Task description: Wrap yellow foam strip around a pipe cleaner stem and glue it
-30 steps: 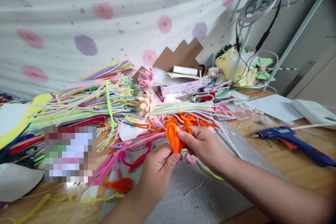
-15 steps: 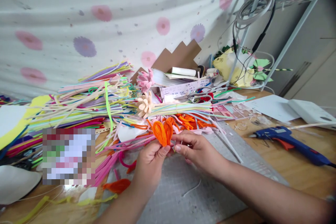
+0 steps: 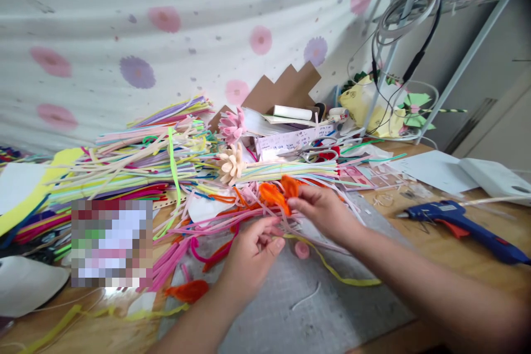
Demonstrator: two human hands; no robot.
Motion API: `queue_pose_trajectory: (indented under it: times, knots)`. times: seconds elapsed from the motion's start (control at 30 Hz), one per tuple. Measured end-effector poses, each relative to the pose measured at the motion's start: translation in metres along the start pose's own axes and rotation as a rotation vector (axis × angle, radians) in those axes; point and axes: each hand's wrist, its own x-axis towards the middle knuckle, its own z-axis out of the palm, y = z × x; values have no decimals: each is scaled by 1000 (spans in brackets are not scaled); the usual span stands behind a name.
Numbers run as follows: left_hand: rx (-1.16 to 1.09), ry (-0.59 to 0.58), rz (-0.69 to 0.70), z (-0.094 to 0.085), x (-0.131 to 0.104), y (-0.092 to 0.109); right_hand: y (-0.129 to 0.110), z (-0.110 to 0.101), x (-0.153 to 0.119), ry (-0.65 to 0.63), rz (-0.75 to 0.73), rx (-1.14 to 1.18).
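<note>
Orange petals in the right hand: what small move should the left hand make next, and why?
I'd probably raise the left hand slightly and steady the orange petals from below. Only the right hand appears to hold them, pinching at their right side, while the left is just beneath, thumb and forefinger parted.

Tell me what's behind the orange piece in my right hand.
Orange strands peek out behind the orange piece, with a pastel bundle beyond; whatever it and the right hand cover is hidden.
</note>
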Motion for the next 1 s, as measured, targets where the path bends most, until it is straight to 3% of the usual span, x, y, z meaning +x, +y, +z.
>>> queue_pose_trajectory:
  times: [0.13, 0.27, 0.4, 0.57, 0.8, 1.0]
  knots:
    - [111, -2, -14, 1, 1, -4, 35, -30, 21, 37, 49, -296]
    - [257, -35, 20, 0, 3, -7, 50, -36, 24, 34, 29, -513]
    - [400, -61, 82, -4, 5, -9, 41, -31, 15, 47, 0, -627]
    - [534, -107, 152, -7, 5, -9, 16, -25, -8, -227, -77, -598]
    - [618, -120, 123, -7, 3, -5, -1, -22, -37, -403, 74, -597]
    - [551, -127, 56, -7, 4, -5, -3, -29, -39, -463, 167, -432]
